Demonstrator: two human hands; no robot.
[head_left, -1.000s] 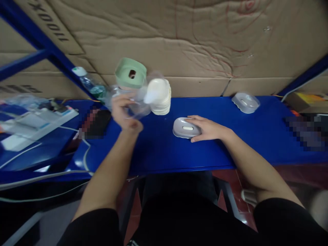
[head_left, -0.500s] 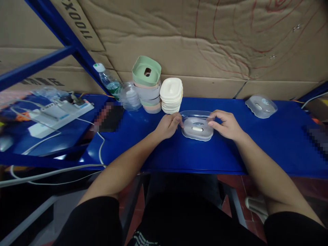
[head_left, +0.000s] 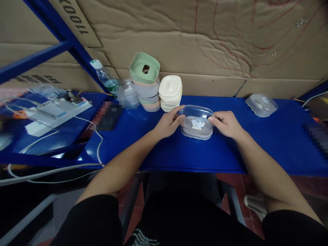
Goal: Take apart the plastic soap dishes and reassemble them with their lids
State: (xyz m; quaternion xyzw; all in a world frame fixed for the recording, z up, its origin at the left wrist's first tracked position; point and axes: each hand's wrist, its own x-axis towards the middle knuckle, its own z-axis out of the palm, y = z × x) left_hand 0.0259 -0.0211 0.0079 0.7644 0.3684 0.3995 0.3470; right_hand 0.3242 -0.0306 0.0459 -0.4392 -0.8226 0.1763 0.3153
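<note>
My left hand is closed on the left end of a clear plastic cover with a round printed sticker. At the cover's right end, my right hand pinches the rim with the thumb on top. The cover is tilted, its far edge higher than its near part. Beneath it lies a pale grey, wavy-edged tray on the blue table, with a small whitish oblong part showing near its middle. Whether cover and tray touch all round, I cannot tell.
Behind my left hand stand stacked cream lids, a stack of coloured trays topped by a green tray, nested clear covers and a bottle. A covered grey tray sits far right. A white power strip with cables lies left.
The clear cover has tipped, so its sticker now faces me more. Both hands have shifted slightly, with my right thumb now lying over the rim. The grey tray stays in about the same place.
</note>
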